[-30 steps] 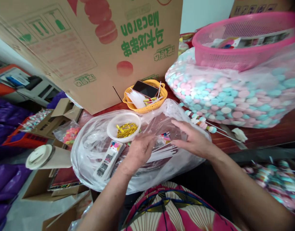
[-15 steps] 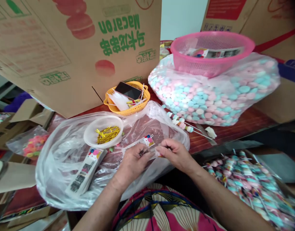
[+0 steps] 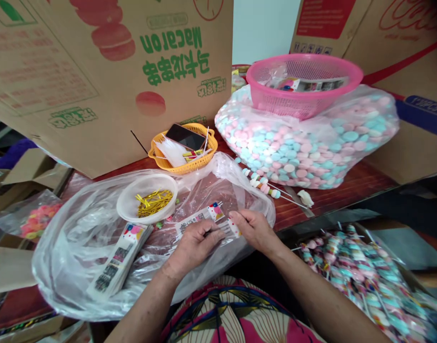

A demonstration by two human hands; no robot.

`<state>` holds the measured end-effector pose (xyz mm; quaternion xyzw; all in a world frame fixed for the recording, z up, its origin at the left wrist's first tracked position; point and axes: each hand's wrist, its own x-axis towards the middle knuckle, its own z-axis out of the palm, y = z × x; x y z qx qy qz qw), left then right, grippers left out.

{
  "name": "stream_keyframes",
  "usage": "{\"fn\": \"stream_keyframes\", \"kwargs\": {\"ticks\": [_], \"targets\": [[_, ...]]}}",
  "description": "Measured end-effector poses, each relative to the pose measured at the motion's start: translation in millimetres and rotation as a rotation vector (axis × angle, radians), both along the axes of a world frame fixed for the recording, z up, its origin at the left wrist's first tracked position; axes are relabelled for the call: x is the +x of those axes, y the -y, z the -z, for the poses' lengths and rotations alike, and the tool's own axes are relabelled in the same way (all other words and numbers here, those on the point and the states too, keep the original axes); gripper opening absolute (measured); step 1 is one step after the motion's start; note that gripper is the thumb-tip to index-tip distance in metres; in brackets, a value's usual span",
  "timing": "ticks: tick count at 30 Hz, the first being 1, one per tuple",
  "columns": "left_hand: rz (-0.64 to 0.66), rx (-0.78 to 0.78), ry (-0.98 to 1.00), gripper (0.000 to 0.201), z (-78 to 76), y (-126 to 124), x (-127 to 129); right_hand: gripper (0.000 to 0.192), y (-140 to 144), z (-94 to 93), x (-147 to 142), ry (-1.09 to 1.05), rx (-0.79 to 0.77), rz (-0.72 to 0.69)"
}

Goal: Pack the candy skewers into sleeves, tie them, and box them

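Between thumb and fingers, my right hand (image 3: 256, 232) pinches the dotted, printed end of a small plastic wrapper (image 3: 235, 227). My left hand (image 3: 198, 242) is closed on its clear, streaky part, which is mostly hidden by the fingers. Just beyond my left hand, another printed wrapper (image 3: 215, 211) lies on the clear plastic sheet, with white stick ends by it. A stack of printed wrappers (image 3: 120, 259) rests left of my hands. Behind the stack, a white bowl (image 3: 123, 202) holds gold twist ties (image 3: 154, 204).
Skewered candies (image 3: 263, 185) lie beside a big bag of pastel candies (image 3: 293, 152), which bears a pink basket (image 3: 300, 102). A yellow basket (image 3: 183, 167) holds a phone (image 3: 185, 137). A tall carton (image 3: 107, 133) stands behind. Wrapped candy skewers (image 3: 361, 271) fill a box at right.
My right hand has shifted slightly, and more of the wrapper's printed end shows. My fingers stand a little farther apart from each other's tips. The whole view has turned slightly.
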<state>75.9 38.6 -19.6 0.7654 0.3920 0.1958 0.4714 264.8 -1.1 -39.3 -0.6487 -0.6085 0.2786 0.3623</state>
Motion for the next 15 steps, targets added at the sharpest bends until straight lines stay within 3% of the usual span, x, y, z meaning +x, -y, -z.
{"fn": "stream_keyframes", "kwargs": {"ticks": [3,6,7,9,12,15], "targets": [[-0.028,0.184,-0.010,0.038,6.1,-2,-8,0.046,-2,0.5,40,0.148,-0.012,0.179],[-0.021,0.315,0.023,0.036,8.5,-6,-20,0.024,2,8.2,89,0.412,-0.037,0.354],[-0.006,0.358,0.050,0.033,9.0,-7,-24,0.021,3,13.0,102,0.588,-0.065,0.364],[0.015,0.454,0.109,0.027,9.0,-8,-32,0.020,7,22.5,121,0.745,-0.082,0.353],[0.031,0.576,0.142,0.024,4.8,-9,-41,0.025,12,24.2,132,0.744,-0.029,0.325],[0.071,0.630,0.094,0.025,-5.4,-11,-47,0.026,21,5.9,128,0.697,0.134,0.316]]}}
